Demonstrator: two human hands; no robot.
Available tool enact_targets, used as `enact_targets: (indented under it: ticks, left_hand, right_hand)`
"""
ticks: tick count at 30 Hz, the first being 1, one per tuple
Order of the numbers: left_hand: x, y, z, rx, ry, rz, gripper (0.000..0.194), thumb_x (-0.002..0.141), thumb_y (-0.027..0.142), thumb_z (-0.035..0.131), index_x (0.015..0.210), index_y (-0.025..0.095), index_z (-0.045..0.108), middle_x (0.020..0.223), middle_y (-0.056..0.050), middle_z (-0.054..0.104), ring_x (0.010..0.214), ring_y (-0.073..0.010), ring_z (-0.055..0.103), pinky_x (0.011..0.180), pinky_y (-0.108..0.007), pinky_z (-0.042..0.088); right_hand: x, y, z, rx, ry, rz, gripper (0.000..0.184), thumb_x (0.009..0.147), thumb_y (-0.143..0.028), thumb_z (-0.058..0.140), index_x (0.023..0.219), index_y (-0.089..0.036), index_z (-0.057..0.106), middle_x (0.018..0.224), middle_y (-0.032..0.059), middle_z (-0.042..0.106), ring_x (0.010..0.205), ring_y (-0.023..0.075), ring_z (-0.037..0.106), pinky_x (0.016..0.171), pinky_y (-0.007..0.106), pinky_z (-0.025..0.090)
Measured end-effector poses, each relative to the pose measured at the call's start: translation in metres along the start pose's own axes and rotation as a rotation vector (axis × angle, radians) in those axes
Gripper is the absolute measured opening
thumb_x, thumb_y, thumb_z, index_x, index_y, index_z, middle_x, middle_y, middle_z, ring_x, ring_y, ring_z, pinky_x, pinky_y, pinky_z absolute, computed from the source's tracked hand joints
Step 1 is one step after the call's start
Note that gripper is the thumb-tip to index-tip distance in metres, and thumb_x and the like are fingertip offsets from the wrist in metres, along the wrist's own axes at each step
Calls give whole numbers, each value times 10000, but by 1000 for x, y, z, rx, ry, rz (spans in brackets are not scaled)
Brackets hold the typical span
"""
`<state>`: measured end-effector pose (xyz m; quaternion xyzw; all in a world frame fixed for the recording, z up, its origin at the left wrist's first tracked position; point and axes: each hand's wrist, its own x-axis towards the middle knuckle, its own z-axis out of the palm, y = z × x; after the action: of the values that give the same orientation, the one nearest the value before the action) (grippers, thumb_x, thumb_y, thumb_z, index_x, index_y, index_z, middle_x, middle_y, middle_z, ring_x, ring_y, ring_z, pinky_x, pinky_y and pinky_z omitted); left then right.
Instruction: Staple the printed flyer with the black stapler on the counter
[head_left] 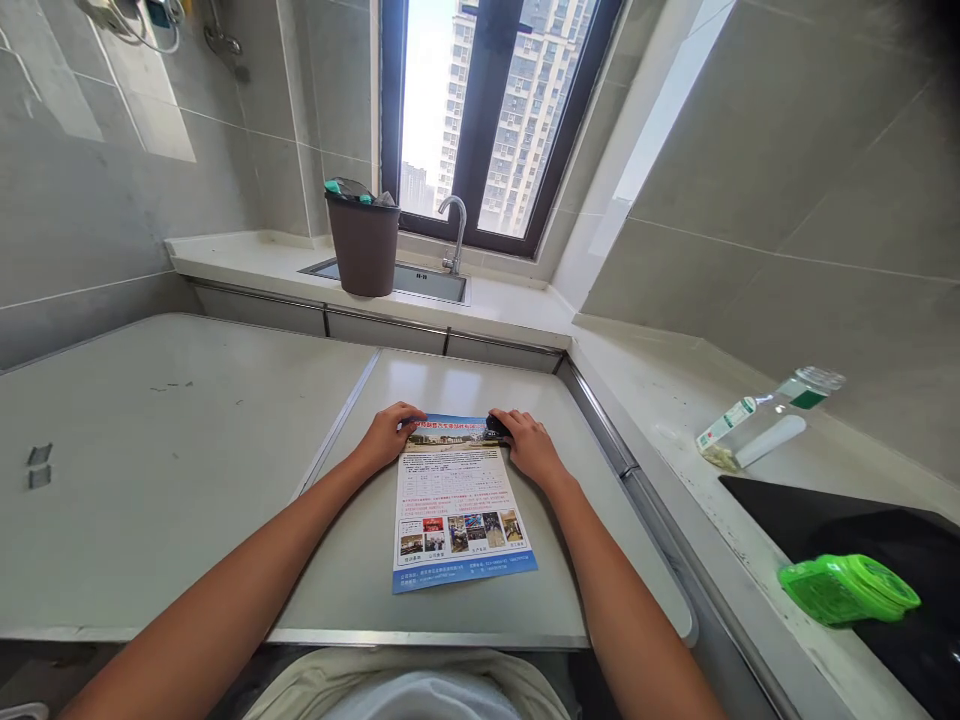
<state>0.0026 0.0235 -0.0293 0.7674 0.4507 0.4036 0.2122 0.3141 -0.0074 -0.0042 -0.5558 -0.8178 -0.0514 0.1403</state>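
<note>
A printed flyer (454, 488) with blue bands and small photos lies on the white table in front of me. At its upper left corner my left hand (391, 432) holds the edge between thumb and fingers. My right hand (529, 442) grips a small black stapler (496, 427) at the upper right corner of the flyer. The hand covers most of the stapler, and whether its jaws are around the paper I cannot tell. Strips of staples (40, 466) lie far to the left on the tabletop.
Staple bits (172, 386) lie on the left part of the table (225, 480). Behind stands a brown bin (364, 245) by the sink (431, 283) and faucet (457, 225). On the right counter are a clear bottle (769, 420) and a green container (847, 588) beside a black cooktop (840, 515).
</note>
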Motion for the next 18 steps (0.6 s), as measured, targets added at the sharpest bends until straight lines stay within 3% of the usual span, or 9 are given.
enact_targets:
  ticks: [5,8,11,15,18]
  left_hand:
    - [-1,2,0,58,-32,-10,297,899,232,530,1118,207,729,1161,-79,724,1039,-257,669,922,-395,524]
    - [0,3,0,75,-60,-4,292,900,249,533,1114,209,726,1160,-83,724,1045,-264,669,937,-406,520]
    - [0,3,1,74,-85,11,290,913,274,515,1102,211,726,1154,-89,721,1059,-269,666,957,-419,513]
    - [0,0,2,52,-72,2,290,920,288,500,1091,212,722,1181,-97,714,1106,-275,650,1008,-445,490]
    - [1,-5,3,38,-26,-17,276,914,297,506,1074,215,715,1221,-102,693,1143,-280,631,1016,-453,490]
  right_hand:
    - [-3,15,-10,-63,45,254,612,849,-13,509,1403,-272,526,1208,99,652,1138,270,533,887,353,382]
    - [-2,9,-20,-52,135,354,589,851,-33,514,1409,-219,523,1223,128,646,1157,290,525,895,370,395]
    - [-4,-18,-28,74,181,302,560,855,-70,536,1399,-205,525,1238,118,646,1164,274,529,930,359,414]
    - [-23,-77,-26,308,58,149,552,816,-93,587,1347,-237,558,1246,74,654,1148,243,567,989,336,426]
    - [-40,-111,-20,361,-27,92,581,789,-90,589,1341,-269,561,1265,69,649,1177,252,564,984,349,441]
